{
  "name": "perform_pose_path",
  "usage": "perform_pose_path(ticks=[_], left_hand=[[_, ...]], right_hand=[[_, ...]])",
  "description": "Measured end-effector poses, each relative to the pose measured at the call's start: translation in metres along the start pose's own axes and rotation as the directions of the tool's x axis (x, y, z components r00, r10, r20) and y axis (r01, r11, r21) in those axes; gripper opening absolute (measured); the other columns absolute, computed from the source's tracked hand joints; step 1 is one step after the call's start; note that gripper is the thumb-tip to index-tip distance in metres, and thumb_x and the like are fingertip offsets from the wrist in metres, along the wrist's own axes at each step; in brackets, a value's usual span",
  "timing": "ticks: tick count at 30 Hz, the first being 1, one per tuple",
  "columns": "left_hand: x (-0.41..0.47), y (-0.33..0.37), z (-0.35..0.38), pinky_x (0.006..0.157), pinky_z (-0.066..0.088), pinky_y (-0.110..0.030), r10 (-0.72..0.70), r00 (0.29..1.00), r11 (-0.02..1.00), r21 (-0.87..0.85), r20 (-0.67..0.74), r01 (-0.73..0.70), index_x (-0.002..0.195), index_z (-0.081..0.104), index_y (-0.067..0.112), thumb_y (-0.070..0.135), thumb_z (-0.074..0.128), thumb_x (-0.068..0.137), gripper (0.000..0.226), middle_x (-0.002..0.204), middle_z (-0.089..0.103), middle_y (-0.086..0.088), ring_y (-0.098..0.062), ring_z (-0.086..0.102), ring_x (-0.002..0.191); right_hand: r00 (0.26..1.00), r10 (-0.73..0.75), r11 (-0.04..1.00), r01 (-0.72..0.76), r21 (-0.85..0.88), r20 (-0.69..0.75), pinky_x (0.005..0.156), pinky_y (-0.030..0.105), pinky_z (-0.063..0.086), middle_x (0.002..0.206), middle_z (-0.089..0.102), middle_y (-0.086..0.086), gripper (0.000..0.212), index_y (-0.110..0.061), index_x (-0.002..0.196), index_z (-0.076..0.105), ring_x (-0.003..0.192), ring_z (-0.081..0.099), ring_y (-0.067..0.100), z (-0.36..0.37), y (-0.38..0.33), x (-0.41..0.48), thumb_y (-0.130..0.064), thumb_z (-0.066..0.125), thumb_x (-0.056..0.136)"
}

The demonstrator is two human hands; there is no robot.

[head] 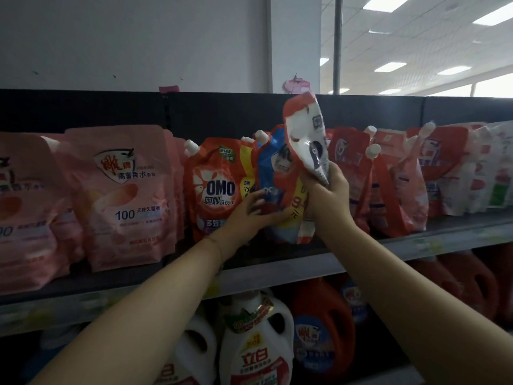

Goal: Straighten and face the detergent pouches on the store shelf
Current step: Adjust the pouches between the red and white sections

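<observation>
My right hand (330, 187) grips the lower end of a red and white pouch (306, 134), lifted above the row and showing its white back. My left hand (249, 212) holds a blue, red and yellow pouch (277, 176) that leans on the shelf just left of the raised one. An orange OMO pouch (213, 187) stands facing front to the left of my hands. Big pink pouches (122, 190) fill the shelf's left side. Red and pink pouches (388, 179) lean unevenly on the right.
The grey shelf edge (277, 273) runs below the pouches, with a dark back panel (222, 112) behind them. White detergent jugs (255, 343) and red jugs (324, 323) stand on the shelf underneath. White packs (494, 168) sit at the far right.
</observation>
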State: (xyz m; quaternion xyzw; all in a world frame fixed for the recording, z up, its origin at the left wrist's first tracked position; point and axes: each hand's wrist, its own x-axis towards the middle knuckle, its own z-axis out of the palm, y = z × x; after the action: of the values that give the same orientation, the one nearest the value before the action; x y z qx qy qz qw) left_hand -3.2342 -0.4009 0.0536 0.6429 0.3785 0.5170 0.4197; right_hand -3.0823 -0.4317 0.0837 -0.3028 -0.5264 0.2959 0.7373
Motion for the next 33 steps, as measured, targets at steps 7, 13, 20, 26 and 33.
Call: perform_pose_path(ticks=[7,13,20,26,33], left_hand=[[-0.026,0.008,-0.031,0.070,0.056,-0.029,-0.050,0.999,0.985,-0.169,-0.017,0.046,0.112,0.062,0.015,0.023,0.074,0.066,0.048,0.102,0.073,-0.005,-0.019,0.070,0.089],[-0.045,0.012,-0.052,0.090,0.053,-0.049,-0.088,0.979,0.987,-0.145,-0.184,0.062,0.107,0.068,0.007,0.022,0.085,0.052,0.060,0.103,0.072,-0.015,-0.033,0.069,0.095],[-0.046,-0.001,-0.057,0.083,0.051,-0.030,0.185,0.772,0.976,0.206,-0.608,-0.072,0.108,0.057,0.023,0.030,0.093,0.050,0.068,0.104,0.065,0.008,-0.011,0.063,0.093],[-0.039,-0.032,-0.067,0.091,0.052,-0.036,0.174,0.796,0.976,0.206,-0.580,-0.064,0.115,0.035,0.025,0.053,0.092,0.035,0.102,0.117,0.058,-0.001,-0.015,0.061,0.105],[-0.047,-0.034,-0.097,0.095,0.049,-0.027,0.013,0.981,0.900,0.430,-0.192,0.072,0.140,-0.009,0.028,0.013,0.090,0.059,0.129,0.141,0.037,-0.007,-0.015,0.052,0.118]], right_hand=[[0.949,0.163,0.972,-0.202,0.122,0.270,0.076,0.043,0.059,0.103,0.069,0.015,0.026,-0.014,0.111,0.058,0.089,0.071,0.028,0.017,0.013,-0.009,-0.015,0.069,0.088],[0.819,0.300,0.869,-0.446,0.214,0.489,0.089,0.054,0.053,0.117,0.066,0.020,0.058,-0.008,0.128,0.054,0.103,0.065,0.038,0.044,0.036,-0.005,-0.031,0.075,0.079],[0.870,0.292,0.956,-0.269,-0.115,0.396,0.093,0.044,0.053,0.116,0.065,0.004,0.062,-0.018,0.119,0.054,0.102,0.066,0.021,0.079,0.048,0.005,-0.054,0.075,0.073],[0.858,0.305,0.934,-0.184,-0.307,0.414,0.105,0.045,0.043,0.141,0.034,0.000,0.133,-0.023,0.144,0.018,0.130,0.040,0.020,0.095,0.067,-0.006,-0.076,0.078,0.038],[0.876,0.193,0.938,-0.034,-0.344,0.442,0.108,0.045,0.040,0.137,0.032,-0.008,0.136,-0.037,0.142,0.011,0.131,0.036,0.017,0.091,0.088,-0.019,-0.063,0.087,0.032]])
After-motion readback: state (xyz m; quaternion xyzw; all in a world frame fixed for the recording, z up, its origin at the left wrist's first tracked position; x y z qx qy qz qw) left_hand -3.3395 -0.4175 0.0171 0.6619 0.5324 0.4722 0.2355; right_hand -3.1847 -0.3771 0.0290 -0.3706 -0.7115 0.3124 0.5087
